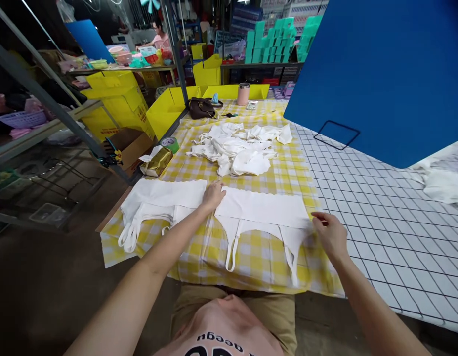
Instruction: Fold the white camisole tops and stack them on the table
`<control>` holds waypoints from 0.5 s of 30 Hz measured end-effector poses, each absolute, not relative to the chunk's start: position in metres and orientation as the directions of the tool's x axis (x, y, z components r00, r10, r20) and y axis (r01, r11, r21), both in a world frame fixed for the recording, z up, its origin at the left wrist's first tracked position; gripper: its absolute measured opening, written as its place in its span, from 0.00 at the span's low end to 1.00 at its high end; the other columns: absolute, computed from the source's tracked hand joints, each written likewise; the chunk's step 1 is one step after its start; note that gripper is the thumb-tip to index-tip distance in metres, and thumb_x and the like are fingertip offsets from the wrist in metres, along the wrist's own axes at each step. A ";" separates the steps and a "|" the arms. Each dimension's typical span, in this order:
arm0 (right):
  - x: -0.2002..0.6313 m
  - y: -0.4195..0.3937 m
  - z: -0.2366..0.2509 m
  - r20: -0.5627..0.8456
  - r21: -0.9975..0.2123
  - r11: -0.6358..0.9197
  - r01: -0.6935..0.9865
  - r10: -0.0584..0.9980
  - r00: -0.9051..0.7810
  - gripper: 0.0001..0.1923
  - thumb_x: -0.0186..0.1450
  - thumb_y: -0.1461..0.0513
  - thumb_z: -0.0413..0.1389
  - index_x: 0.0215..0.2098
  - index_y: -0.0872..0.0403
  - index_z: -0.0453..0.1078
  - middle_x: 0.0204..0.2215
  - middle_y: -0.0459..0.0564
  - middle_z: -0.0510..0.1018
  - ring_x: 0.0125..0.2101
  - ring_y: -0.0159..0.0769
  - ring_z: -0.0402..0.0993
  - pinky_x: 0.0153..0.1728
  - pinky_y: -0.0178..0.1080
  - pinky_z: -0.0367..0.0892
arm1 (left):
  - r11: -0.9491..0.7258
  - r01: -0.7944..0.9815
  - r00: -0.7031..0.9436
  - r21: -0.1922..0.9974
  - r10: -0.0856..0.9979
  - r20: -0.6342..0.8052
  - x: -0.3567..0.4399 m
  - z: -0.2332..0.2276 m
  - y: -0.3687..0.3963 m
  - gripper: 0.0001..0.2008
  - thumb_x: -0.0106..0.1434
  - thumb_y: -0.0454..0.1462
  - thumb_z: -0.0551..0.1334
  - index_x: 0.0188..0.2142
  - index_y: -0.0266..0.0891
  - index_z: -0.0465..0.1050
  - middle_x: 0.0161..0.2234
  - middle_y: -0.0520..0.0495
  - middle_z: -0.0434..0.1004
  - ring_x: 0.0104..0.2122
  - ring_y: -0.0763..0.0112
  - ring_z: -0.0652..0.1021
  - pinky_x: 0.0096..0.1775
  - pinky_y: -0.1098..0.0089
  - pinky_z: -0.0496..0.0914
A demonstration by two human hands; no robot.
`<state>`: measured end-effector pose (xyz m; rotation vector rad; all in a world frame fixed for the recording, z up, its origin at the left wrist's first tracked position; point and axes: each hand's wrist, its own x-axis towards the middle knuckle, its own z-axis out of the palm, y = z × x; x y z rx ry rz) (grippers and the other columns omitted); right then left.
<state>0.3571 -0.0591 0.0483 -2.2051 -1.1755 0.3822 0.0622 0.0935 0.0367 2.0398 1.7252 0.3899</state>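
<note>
A white camisole (266, 210) lies upside down and flat before me, its straps toward me. My left hand (213, 197) has its fingers pinched at the camisole's far left corner. At the opposite side edge, my right hand (330, 236) is closed, thumb and fingers pinching the fabric there. Left of my left hand, a stack of similar white camisoles (160, 195) rests with straps hanging toward the table's edge. Beyond both hands is a loose heap of crumpled white garments (238, 151).
A yellow checked cloth (291, 163) covers the table. On the left sit a tissue pack (158, 162) and green tape (170, 144). A bag (202, 108) and pink tumbler (243, 94) stand farther back. A blue board (380, 74) rises at right. A person (160, 37) sits in the background.
</note>
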 end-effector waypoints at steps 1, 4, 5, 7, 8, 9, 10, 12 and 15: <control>0.365 -0.045 0.050 -0.008 -0.578 -0.478 0.661 0.814 0.581 0.15 0.56 0.60 0.47 0.37 0.56 0.71 0.36 0.56 0.75 0.34 0.41 0.70 0.39 0.41 0.63 | -0.094 0.870 0.152 0.485 0.985 -0.083 0.063 0.036 0.096 0.15 0.58 0.34 0.59 0.46 0.34 0.68 0.47 0.39 0.71 0.47 0.62 0.71 0.47 0.68 0.64; 0.376 -0.010 0.051 -0.120 -0.491 -0.561 0.666 0.801 0.586 0.14 0.54 0.56 0.52 0.34 0.57 0.69 0.32 0.57 0.75 0.33 0.45 0.70 0.34 0.42 0.62 | 0.005 0.893 0.071 0.449 0.986 -0.154 0.065 0.035 0.102 0.18 0.55 0.38 0.63 0.44 0.33 0.66 0.46 0.36 0.71 0.47 0.59 0.71 0.45 0.67 0.64; 0.376 -0.002 0.050 -0.143 -0.481 -0.571 0.665 0.800 0.583 0.14 0.52 0.56 0.54 0.32 0.57 0.69 0.29 0.58 0.75 0.32 0.47 0.70 0.31 0.43 0.62 | 0.029 0.895 0.057 0.444 0.982 -0.179 0.064 0.035 0.104 0.18 0.54 0.39 0.64 0.43 0.33 0.67 0.45 0.36 0.72 0.47 0.59 0.72 0.44 0.67 0.65; 0.376 0.011 0.046 -0.189 -0.461 -0.590 0.662 0.795 0.577 0.11 0.48 0.56 0.58 0.26 0.56 0.67 0.24 0.56 0.73 0.28 0.47 0.69 0.27 0.42 0.60 | 0.054 0.893 0.053 0.447 0.973 -0.224 0.063 0.035 0.108 0.15 0.52 0.40 0.65 0.37 0.35 0.68 0.41 0.39 0.74 0.45 0.60 0.73 0.42 0.68 0.65; 0.375 0.015 0.044 -0.208 -0.459 -0.593 0.661 0.796 0.569 0.09 0.47 0.58 0.58 0.23 0.55 0.66 0.22 0.55 0.72 0.26 0.46 0.69 0.25 0.41 0.59 | 0.059 0.889 0.060 0.454 0.968 -0.244 0.062 0.036 0.111 0.13 0.51 0.40 0.66 0.34 0.36 0.69 0.39 0.40 0.75 0.44 0.60 0.73 0.41 0.69 0.65; 0.376 0.019 0.041 -0.223 -0.464 -0.590 0.660 0.799 0.558 0.08 0.46 0.59 0.58 0.20 0.54 0.64 0.19 0.53 0.71 0.25 0.45 0.68 0.24 0.41 0.58 | 0.063 0.884 0.068 0.463 0.963 -0.261 0.061 0.036 0.112 0.12 0.50 0.40 0.66 0.30 0.36 0.69 0.36 0.42 0.75 0.42 0.61 0.74 0.40 0.69 0.65; 0.376 0.021 0.039 -0.235 -0.475 -0.584 0.658 0.805 0.544 0.08 0.46 0.61 0.58 0.17 0.53 0.62 0.17 0.51 0.70 0.24 0.43 0.67 0.24 0.40 0.58 | 0.066 0.877 0.078 0.476 0.958 -0.276 0.060 0.037 0.114 0.11 0.49 0.40 0.67 0.26 0.36 0.68 0.34 0.43 0.75 0.40 0.61 0.74 0.39 0.69 0.66; 0.378 0.023 0.036 -0.246 -0.516 -0.564 0.645 0.819 0.519 0.09 0.45 0.63 0.57 0.15 0.52 0.59 0.14 0.48 0.67 0.22 0.40 0.66 0.23 0.38 0.57 | 0.072 0.856 0.095 0.512 0.952 -0.291 0.060 0.037 0.116 0.10 0.46 0.36 0.67 0.21 0.37 0.66 0.29 0.46 0.74 0.37 0.63 0.75 0.37 0.69 0.66; 0.382 0.020 0.035 -0.236 -0.608 -0.517 0.603 0.843 0.484 0.08 0.44 0.63 0.57 0.15 0.53 0.60 0.13 0.45 0.66 0.21 0.36 0.66 0.22 0.36 0.58 | 0.082 0.799 0.108 0.595 0.955 -0.276 0.060 0.035 0.115 0.10 0.45 0.31 0.65 0.18 0.37 0.63 0.24 0.51 0.71 0.33 0.67 0.74 0.36 0.71 0.66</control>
